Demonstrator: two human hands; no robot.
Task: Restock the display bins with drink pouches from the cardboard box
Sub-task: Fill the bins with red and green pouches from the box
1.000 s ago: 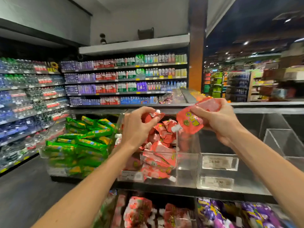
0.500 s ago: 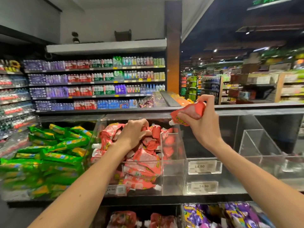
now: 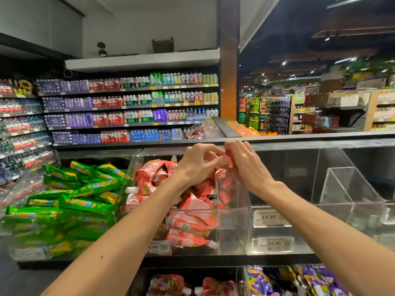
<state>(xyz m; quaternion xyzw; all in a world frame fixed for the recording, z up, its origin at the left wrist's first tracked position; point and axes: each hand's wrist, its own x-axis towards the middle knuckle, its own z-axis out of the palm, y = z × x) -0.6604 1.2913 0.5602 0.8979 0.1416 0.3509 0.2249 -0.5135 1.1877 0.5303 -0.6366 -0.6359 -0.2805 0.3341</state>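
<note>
Over the back rim of the middle bin (image 3: 233, 231), clamping one red drink pouch (image 3: 230, 155) between left hand (image 3: 195, 167) and right hand (image 3: 249, 169), held close together, fingers curled on it, both forearms reaching in from the near side. Inside that clear-walled bin, heaped with a red pouch pile (image 3: 192, 216), white spouts pointing all ways, high toward its left and back, lower toward its right wall. Just left of the middle bin, sharing a wall with a green-pack bin (image 3: 96, 153) stuffed with green packs (image 3: 85, 201). Just right of it, adjoining a right-hand bin (image 3: 310, 231), also clear, with two price tags (image 3: 269, 217) reading 14.90 on its front. Below the middle bin, on the lower tier, lower red pouches (image 3: 168, 284) and, further right, purple pouches (image 3: 263, 280). Well behind the middle bin, shelves (image 3: 128, 107) lined with bottled drinks.
</note>
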